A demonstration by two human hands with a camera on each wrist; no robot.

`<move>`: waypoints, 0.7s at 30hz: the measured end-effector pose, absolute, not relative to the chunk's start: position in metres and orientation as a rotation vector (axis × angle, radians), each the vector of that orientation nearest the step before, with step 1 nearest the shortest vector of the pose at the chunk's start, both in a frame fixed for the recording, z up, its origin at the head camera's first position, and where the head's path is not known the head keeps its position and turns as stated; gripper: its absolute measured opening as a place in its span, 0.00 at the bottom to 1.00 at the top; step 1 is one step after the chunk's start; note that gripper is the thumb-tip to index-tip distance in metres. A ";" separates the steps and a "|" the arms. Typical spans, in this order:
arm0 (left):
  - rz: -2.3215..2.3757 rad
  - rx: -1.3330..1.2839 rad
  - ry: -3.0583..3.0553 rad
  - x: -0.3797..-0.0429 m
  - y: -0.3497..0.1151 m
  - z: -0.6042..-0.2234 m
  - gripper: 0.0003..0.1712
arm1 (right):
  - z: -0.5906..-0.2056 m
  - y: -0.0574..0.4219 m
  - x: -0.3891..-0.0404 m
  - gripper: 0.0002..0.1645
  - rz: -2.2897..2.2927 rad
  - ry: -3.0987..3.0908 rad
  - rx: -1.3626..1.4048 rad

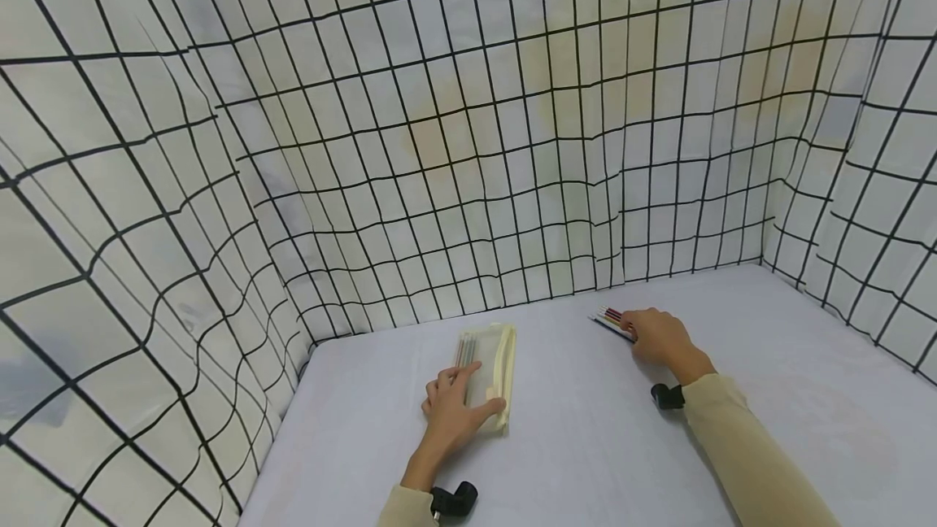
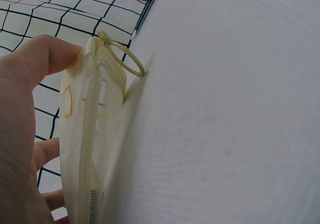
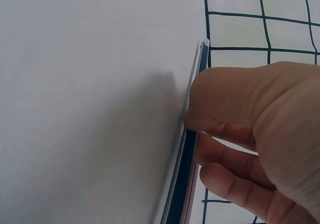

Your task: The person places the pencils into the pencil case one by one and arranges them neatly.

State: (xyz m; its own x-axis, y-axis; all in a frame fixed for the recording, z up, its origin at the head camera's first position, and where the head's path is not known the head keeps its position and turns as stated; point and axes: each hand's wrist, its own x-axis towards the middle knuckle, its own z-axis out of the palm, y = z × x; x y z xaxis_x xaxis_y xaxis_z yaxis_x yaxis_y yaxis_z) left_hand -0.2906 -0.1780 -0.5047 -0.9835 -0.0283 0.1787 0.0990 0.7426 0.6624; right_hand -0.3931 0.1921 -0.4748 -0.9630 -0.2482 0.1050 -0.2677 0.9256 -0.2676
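A pale yellow mesh pencil case (image 1: pixel 481 381) with a zipper lies on the white table, several slim pencils (image 1: pixel 467 350) showing inside it along its left side. My left hand (image 1: pixel 454 409) rests on the case, fingers spread over its left part and thumb at the zipper edge. By the thumb in the left wrist view, a yellow ring (image 2: pixel 132 63) hangs at the zipper end. Farther right, my right hand (image 1: pixel 659 340) holds a small bunch of coloured pencils (image 1: pixel 611 322) low at the table. A blue pencil (image 3: pixel 187 156) lies nearest the thumb in the right wrist view.
The white table (image 1: pixel 564 429) runs back to a white wall (image 1: pixel 454 137) with a black grid. A similar gridded wall (image 1: pixel 146 210) stands on the left and another on the right. Each wrist bears a black camera (image 1: pixel 455 500).
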 end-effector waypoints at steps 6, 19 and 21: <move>-1.059 -0.058 -2.766 -0.291 -0.178 -0.505 0.47 | -0.468 0.190 -0.391 0.23 0.492 -3.025 0.420; -1.056 -0.070 -2.758 -0.291 -0.179 -0.504 0.47 | -0.459 0.186 -0.390 0.29 0.832 -3.006 0.461; -1.054 -0.069 -2.760 -0.291 -0.179 -0.504 0.46 | -0.459 0.185 -0.390 0.30 0.878 -2.992 0.486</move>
State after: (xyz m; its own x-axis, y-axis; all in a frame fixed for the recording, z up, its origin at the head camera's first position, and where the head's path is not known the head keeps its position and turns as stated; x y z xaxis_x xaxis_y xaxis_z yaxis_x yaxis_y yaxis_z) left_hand -0.2912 -0.1786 -0.5044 -0.9816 -0.0233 0.1897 0.1092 0.7465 0.6563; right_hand -0.3900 0.1854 -0.4587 -0.9525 -0.2958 0.0725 -0.2880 0.7976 -0.5299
